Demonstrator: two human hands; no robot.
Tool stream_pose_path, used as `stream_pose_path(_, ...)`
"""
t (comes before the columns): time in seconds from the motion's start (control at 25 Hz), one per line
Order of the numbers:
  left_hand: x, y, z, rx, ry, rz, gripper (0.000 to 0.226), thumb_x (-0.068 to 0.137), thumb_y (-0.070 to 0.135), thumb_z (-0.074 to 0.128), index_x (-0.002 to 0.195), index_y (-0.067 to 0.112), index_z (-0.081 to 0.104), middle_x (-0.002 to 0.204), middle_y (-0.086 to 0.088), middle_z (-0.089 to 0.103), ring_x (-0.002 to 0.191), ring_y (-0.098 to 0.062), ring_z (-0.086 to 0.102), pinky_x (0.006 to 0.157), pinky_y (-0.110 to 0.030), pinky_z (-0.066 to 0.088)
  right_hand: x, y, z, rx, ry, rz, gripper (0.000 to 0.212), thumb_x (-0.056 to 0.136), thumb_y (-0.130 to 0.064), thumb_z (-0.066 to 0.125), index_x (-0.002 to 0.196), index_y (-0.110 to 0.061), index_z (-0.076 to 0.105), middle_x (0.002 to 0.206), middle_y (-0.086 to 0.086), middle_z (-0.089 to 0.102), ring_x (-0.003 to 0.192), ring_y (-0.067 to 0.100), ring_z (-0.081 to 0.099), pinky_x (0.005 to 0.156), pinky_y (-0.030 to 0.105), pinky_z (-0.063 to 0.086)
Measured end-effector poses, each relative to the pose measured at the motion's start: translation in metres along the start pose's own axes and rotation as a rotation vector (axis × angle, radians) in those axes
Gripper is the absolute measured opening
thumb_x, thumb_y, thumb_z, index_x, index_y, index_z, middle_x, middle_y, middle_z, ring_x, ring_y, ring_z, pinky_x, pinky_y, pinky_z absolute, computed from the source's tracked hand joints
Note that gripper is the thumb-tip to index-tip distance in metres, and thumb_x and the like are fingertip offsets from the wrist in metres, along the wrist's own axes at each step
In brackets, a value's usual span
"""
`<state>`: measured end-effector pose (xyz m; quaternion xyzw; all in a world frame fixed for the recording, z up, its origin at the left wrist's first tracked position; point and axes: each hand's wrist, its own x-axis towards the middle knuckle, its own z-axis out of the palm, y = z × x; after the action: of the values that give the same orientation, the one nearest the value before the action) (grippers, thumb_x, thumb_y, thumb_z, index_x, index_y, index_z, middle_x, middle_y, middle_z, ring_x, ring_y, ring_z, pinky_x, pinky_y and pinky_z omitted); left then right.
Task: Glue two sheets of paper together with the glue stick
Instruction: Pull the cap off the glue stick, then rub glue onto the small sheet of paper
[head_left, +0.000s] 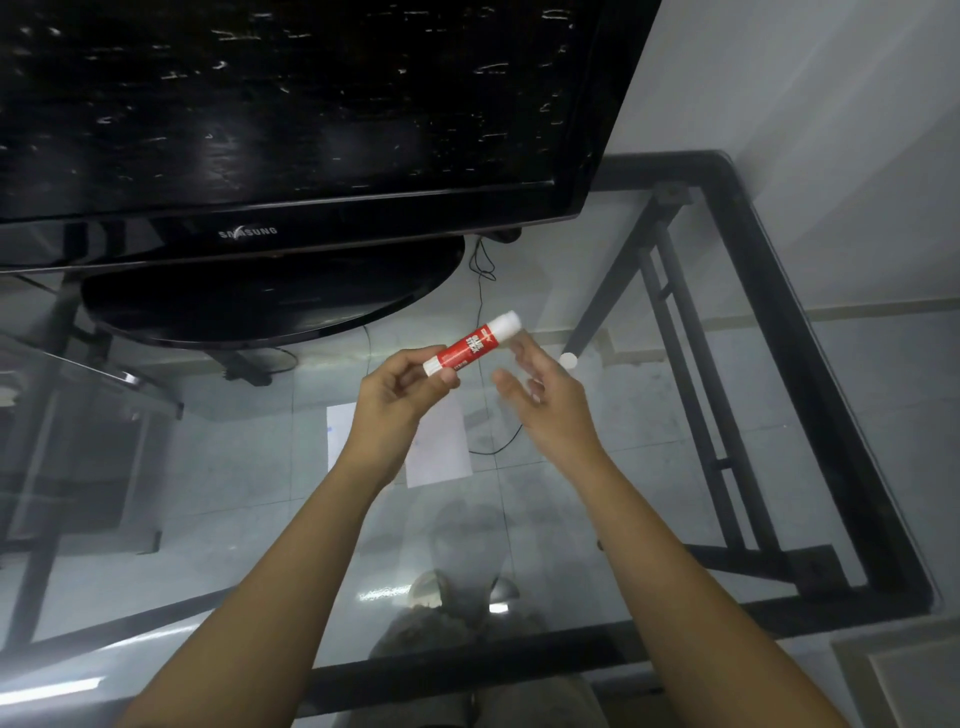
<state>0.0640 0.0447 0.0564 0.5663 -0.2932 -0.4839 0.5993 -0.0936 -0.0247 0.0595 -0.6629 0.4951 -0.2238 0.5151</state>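
My left hand (397, 387) holds a red and white glue stick (472, 343) by its lower end, tilted up to the right, with its white cap on. My right hand (540, 395) hovers just right of the stick with its fingers spread and nothing in it. Two white sheets of paper lie side by side on the glass table below my hands: one (337, 434) to the left of my left wrist, the other (441, 447) between my wrists. My left arm covers part of both sheets.
A black television (291, 119) on an oval stand (270, 296) fills the far left of the glass table (649, 493), which has a black metal frame (810, 364). A small white round object (568, 359) lies right of my right hand. Thin cables run under the glass.
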Motion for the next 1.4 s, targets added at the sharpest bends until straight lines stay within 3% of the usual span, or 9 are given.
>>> stream_pose_path(0.16, -0.003, 0.003, -0.024, -0.006, 0.065, -0.005, 0.028, 0.07, 0.035, 0.073, 0.097, 0.029, 0.069, 0.094, 0.005, 0.073, 0.092, -0.018, 0.068, 0.078, -0.02, 0.053, 0.004, 0.026, 0.021, -0.612, -0.287, -0.191, 0.072, 0.09, -0.046, 0.048, 0.147, -0.022, 0.01, 0.158, -0.001, 0.004, 0.143, 0.017, 0.002, 0.113, 0.04, 0.011)
stream_pose_path(0.4, -0.012, 0.006, -0.045, -0.003, 0.159, -0.024, 0.032, 0.069, 0.038, 0.071, 0.099, 0.027, 0.068, 0.095, 0.005, 0.073, 0.091, -0.019, 0.068, 0.079, -0.021, 0.054, 0.013, 0.056, 0.05, -0.992, -0.498, -0.316, 0.078, 0.089, -0.048, 0.049, 0.147, -0.021, 0.005, 0.158, -0.001, -0.003, 0.143, 0.02, -0.009, 0.11, 0.038, -0.006)
stream_pose_path(0.68, -0.021, -0.003, -0.049, -0.017, 0.144, -0.07, 0.034, 0.065, 0.044, 0.075, 0.096, 0.032, 0.07, 0.096, 0.008, 0.072, 0.091, -0.017, 0.067, 0.078, -0.02, 0.053, -0.006, 0.072, 0.025, -1.002, -0.493, -0.292, 0.077, 0.088, -0.048, 0.051, 0.147, -0.021, 0.008, 0.158, -0.003, -0.001, 0.143, 0.021, -0.008, 0.113, 0.042, -0.005)
stream_pose_path(0.84, -0.027, -0.018, -0.048, -0.146, 0.134, -0.152, 0.012, 0.078, 0.019, 0.066, 0.088, 0.024, 0.072, 0.077, 0.007, 0.069, 0.07, -0.008, 0.062, 0.066, -0.015, 0.05, -0.026, 0.082, 0.012, -0.849, -0.482, -0.244, 0.07, 0.088, -0.047, 0.052, 0.145, -0.026, 0.016, 0.157, -0.005, 0.002, 0.143, 0.016, -0.005, 0.114, 0.041, -0.004)
stream_pose_path(0.92, -0.031, -0.027, -0.044, -0.272, 0.205, -0.26, 0.017, 0.087, 0.016, 0.055, 0.082, 0.019, 0.071, 0.072, 0.004, 0.066, 0.063, -0.007, 0.057, 0.06, -0.016, 0.05, -0.027, 0.086, 0.009, -0.794, -0.483, -0.262, 0.066, 0.089, -0.047, 0.049, 0.144, -0.027, 0.018, 0.157, -0.006, 0.001, 0.143, 0.013, -0.007, 0.114, 0.041, -0.005)
stream_pose_path(1.04, -0.04, -0.038, -0.036, -0.349, 0.304, -0.509, 0.021, 0.094, 0.03, 0.045, 0.086, 0.014, 0.056, 0.086, -0.011, 0.063, 0.058, -0.012, 0.058, 0.057, -0.022, 0.052, -0.026, 0.093, 0.006, -0.73, -0.503, -0.286, 0.066, 0.09, -0.047, 0.047, 0.145, -0.029, 0.016, 0.157, -0.008, -0.005, 0.139, 0.004, -0.015, 0.113, 0.037, -0.009)
stream_pose_path(1.16, -0.053, -0.045, -0.029, -0.193, 0.257, -0.587, 0.014, 0.094, 0.032, 0.047, 0.096, 0.018, 0.047, 0.09, -0.014, 0.061, 0.065, -0.014, 0.064, 0.065, -0.026, 0.056, -0.023, 0.098, 0.004, -0.723, -0.519, -0.294, 0.071, 0.086, -0.05, 0.05, 0.145, -0.031, 0.016, 0.157, -0.008, -0.004, 0.135, -0.001, -0.02, 0.111, 0.034, -0.012)
stream_pose_path(1.28, -0.065, -0.047, -0.028, 0.264, 0.082, -0.365, 0.033, 0.081, 0.023, 0.067, 0.104, 0.024, 0.044, 0.097, -0.002, 0.056, 0.084, -0.015, 0.062, 0.072, -0.021, 0.055, -0.021, 0.099, 0.004, -0.709, -0.528, -0.291, 0.074, 0.083, -0.053, 0.052, 0.144, -0.033, 0.015, 0.157, -0.009, -0.002, 0.134, -0.003, -0.02, 0.11, 0.034, -0.011)
stream_pose_path(1.4, -0.07, -0.044, -0.025, 0.663, -0.093, -0.131, 0.03, 0.074, 0.024, 0.075, 0.095, 0.031, 0.055, 0.09, 0.014, 0.062, 0.083, -0.004, 0.063, 0.07, -0.009, 0.05, -0.02, 0.099, 0.005, -0.71, -0.517, -0.275, 0.079, 0.081, -0.054, 0.055, 0.144, -0.033, 0.014, 0.157, -0.01, 0.0, 0.135, -0.003, -0.017, 0.112, 0.037, -0.008)
